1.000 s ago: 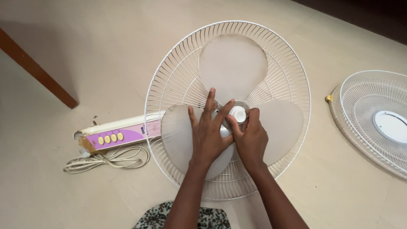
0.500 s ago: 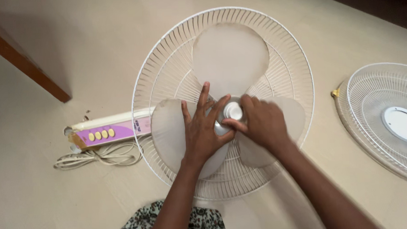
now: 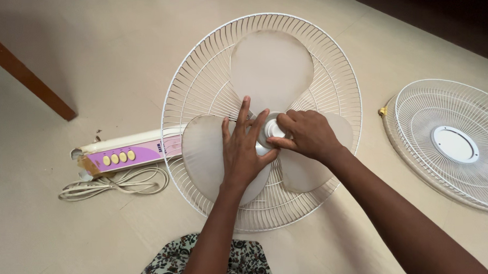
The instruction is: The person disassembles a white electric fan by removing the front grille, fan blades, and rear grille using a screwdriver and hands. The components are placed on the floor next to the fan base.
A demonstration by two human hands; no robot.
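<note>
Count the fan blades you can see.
3. One blade points away from the person, one lies under the left hand, and one is partly covered by the right hand, which grips the hub cap.

Floor (image 3: 111,55): pale beige, smooth, with a faint seam running diagonally away from my grip toward the upper right. Surface evenly lit by soft daylight; no hard shadows except a diffuse one beside the furniture leg.

Furniture: one brown wooden leg (image 3: 28,74), slanted across the upper left corner, well apart from my grip on its left side, foot resting on the floor.

Upper right corner: a dark strip (image 3: 439,11) beyond the floor edge, far from my grip; what it is cannot be told.

Small dark specks (image 3: 99,134) lie on the floor left of my grip.

Walls and windows: not in view.
</note>
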